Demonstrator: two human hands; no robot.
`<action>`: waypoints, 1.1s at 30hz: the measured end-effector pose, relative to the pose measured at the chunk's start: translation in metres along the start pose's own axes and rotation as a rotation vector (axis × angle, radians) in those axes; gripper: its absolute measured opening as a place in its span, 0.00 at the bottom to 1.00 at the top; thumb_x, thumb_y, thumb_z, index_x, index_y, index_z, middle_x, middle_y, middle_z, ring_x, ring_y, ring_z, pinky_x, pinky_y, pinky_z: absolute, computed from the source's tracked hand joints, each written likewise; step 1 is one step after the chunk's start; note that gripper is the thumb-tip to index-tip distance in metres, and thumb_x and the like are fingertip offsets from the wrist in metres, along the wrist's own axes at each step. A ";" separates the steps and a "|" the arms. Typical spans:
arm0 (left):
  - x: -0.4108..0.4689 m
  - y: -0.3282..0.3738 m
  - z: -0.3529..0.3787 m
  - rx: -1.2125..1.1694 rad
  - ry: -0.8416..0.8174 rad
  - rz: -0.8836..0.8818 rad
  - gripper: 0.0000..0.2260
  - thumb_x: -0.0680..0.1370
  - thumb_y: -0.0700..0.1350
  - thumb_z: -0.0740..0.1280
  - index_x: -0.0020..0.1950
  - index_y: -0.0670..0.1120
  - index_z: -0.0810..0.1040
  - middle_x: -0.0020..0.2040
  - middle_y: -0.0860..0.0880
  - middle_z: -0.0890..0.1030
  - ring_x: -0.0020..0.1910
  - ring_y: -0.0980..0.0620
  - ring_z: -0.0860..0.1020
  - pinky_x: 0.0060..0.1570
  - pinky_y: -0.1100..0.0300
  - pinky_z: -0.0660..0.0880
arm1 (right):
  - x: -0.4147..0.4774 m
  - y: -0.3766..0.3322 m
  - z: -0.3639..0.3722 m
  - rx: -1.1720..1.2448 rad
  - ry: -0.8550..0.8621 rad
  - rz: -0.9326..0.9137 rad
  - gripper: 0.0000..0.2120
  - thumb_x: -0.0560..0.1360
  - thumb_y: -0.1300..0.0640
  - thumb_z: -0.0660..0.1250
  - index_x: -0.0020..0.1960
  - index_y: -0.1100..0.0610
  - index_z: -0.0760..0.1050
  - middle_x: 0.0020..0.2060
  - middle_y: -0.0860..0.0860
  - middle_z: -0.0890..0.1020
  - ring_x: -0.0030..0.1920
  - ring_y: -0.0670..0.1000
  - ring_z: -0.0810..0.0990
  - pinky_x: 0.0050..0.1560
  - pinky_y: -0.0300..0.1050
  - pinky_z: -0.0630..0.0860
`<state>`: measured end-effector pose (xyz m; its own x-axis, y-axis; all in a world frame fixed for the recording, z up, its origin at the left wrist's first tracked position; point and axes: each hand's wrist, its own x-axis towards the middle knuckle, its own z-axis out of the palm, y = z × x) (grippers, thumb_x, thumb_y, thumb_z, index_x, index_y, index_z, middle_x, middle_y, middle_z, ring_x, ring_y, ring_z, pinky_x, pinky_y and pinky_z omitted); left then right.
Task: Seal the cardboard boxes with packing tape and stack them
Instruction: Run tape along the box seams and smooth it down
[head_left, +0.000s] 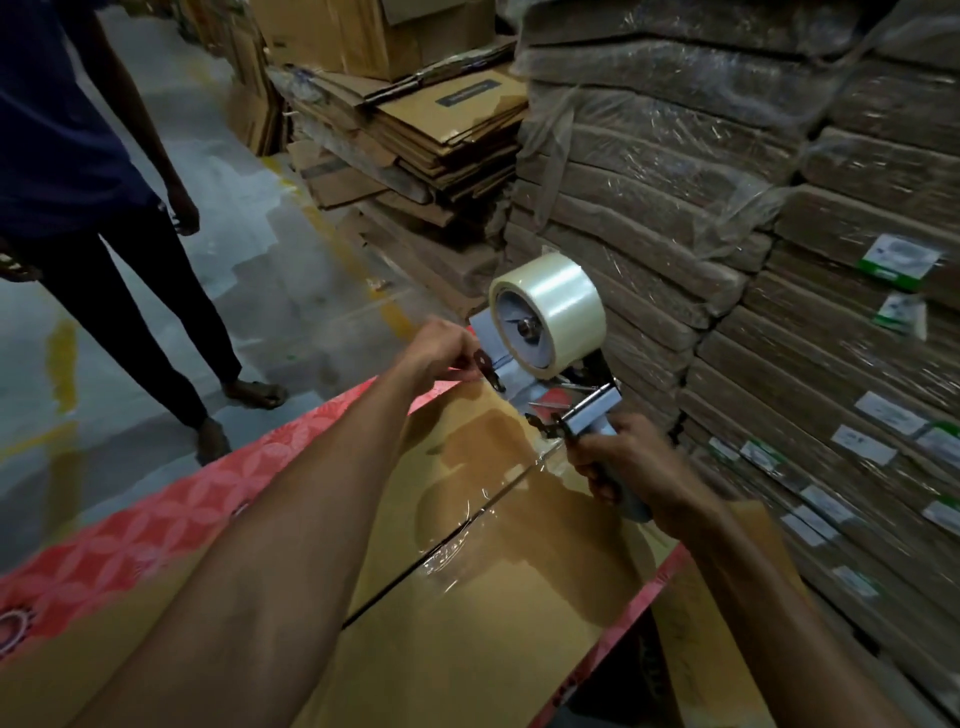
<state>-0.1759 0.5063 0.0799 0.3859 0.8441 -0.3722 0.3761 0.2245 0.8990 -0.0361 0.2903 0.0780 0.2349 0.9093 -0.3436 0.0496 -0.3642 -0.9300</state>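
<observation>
The cardboard box (519, 623) lies just before the person, clear tape (467, 514) already along its top seam to the far edge, where the right hand (623, 462) grips the tape dispenser (556, 312) and the left hand (441, 348) pinches its front, so cutting and stacking seem left; a forearm (311, 519) hides the near seam.

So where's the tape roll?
Head view, right of centre: the clear tape roll sits on the grey dispenser in the right hand, beyond the brown cardboard box.
</observation>
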 end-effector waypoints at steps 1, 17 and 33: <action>0.001 -0.002 0.005 0.004 0.017 0.000 0.14 0.74 0.26 0.62 0.30 0.39 0.75 0.22 0.47 0.76 0.26 0.48 0.76 0.26 0.61 0.77 | 0.000 0.000 0.000 -0.008 0.005 0.010 0.03 0.75 0.64 0.68 0.47 0.60 0.74 0.33 0.51 0.76 0.29 0.47 0.72 0.29 0.40 0.69; 0.022 -0.037 0.023 0.220 0.277 0.155 0.12 0.73 0.34 0.65 0.32 0.45 0.80 0.28 0.51 0.77 0.29 0.57 0.73 0.30 0.64 0.68 | 0.008 0.010 -0.003 0.020 0.013 0.090 0.11 0.75 0.69 0.64 0.35 0.60 0.72 0.25 0.52 0.72 0.22 0.48 0.67 0.23 0.39 0.63; 0.029 -0.044 0.017 0.357 0.255 -0.058 0.11 0.74 0.46 0.73 0.41 0.38 0.78 0.36 0.44 0.76 0.35 0.47 0.74 0.34 0.56 0.68 | 0.020 0.014 -0.004 0.002 -0.011 0.190 0.06 0.70 0.65 0.65 0.35 0.59 0.73 0.26 0.54 0.72 0.24 0.50 0.67 0.27 0.42 0.62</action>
<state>-0.1668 0.5123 0.0261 0.1521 0.9384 -0.3103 0.6760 0.1303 0.7253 -0.0273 0.3025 0.0591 0.2292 0.8262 -0.5147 0.0037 -0.5295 -0.8483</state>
